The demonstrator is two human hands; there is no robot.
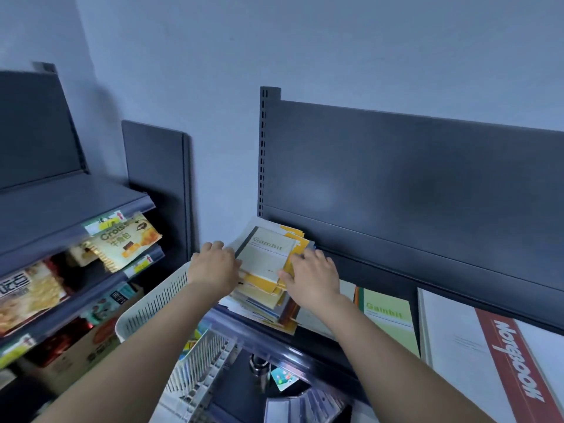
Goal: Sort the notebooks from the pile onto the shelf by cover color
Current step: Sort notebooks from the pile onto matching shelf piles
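Observation:
A pile of notebooks (262, 297) lies at the left end of the dark shelf (381, 261). On top of it is a pale grey "Gambit" notebook (265, 254), with yellow covers (262, 282) just under it. My left hand (213, 267) grips the top notebook's left edge. My right hand (311, 276) holds its right edge, fingers on the yellow covers. Further right on the shelf lie a green "Gambit" notebook (390, 319) and a large white notebook with a red band (494, 355).
A white slotted basket (152, 303) stands below the pile on the left. To the left, another rack (76, 209) holds snack packets (122, 242). The shelf's dark back panel (396, 178) rises behind the pile. Small items sit on the lower shelf (283, 380).

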